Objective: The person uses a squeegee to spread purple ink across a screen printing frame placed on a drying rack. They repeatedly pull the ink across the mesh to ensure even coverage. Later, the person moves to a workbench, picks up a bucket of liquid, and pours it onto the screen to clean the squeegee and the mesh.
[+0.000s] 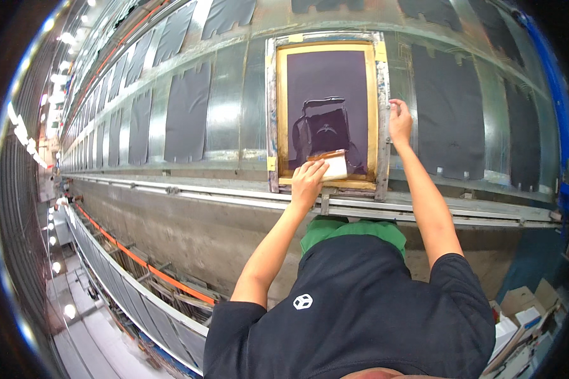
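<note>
A screen printing frame (382, 95) lies flat on the long table, its dark mesh (325, 72) bordered by yellow tape. Glossy dark ink is spread over the mesh's lower half, around a small emblem. My left hand (308, 183) is closed on a squeegee (336, 165) with a pale body and a brown, ink-stained edge. The squeegee rests on the mesh near the frame's near end. At the frame's right side, my right hand (399, 122) has its fingers curled against the outer edge, thumb and fingertips close together.
Dark fabric pieces (447, 114) lie in rows along the glassy table on both sides of the frame. A metal rail (234, 197) runs along the table's near edge. Behind me at left stands another long table with an orange strip (158, 271); cardboard boxes (521, 303) are at lower right.
</note>
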`<state>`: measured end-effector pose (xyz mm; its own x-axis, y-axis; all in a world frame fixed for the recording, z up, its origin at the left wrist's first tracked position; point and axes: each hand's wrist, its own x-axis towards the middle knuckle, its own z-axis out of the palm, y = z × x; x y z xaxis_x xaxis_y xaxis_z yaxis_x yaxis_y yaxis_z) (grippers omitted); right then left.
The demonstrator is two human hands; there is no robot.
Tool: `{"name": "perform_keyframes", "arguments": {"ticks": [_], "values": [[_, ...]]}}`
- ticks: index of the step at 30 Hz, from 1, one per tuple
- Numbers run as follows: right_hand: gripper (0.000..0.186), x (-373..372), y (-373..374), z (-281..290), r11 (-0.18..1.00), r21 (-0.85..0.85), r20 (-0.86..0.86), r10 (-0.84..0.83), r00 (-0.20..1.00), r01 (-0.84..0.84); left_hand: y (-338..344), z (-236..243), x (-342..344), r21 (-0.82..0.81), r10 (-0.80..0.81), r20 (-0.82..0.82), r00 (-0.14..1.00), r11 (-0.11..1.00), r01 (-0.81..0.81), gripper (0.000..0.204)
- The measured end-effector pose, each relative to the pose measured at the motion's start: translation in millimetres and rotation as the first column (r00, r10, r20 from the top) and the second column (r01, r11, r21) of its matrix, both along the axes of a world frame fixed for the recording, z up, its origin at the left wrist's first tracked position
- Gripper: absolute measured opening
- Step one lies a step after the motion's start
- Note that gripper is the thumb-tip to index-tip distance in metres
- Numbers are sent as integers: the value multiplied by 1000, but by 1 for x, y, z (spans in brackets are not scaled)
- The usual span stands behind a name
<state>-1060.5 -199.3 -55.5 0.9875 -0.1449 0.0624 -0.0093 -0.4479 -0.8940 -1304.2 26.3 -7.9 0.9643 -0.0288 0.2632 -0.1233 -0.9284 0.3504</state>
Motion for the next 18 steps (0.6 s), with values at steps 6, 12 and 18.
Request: {"name": "perform_keyframes", "arguments": {"ticks": [6,12,18], "values": [[17,-3,22,-12,998,-25,-14,-50,999,49,21,-12,-33,21,-51,-7,999,998,52,46],[20,-5,26,-2,997,-68,-149,-53,987,43,49,-29,63,38,-31,35,999,999,29,31],[21,-5,23,-6,997,-61,-156,-46,987,37,67,-5,164,-67,-72,8,997,995,72,41]]}}
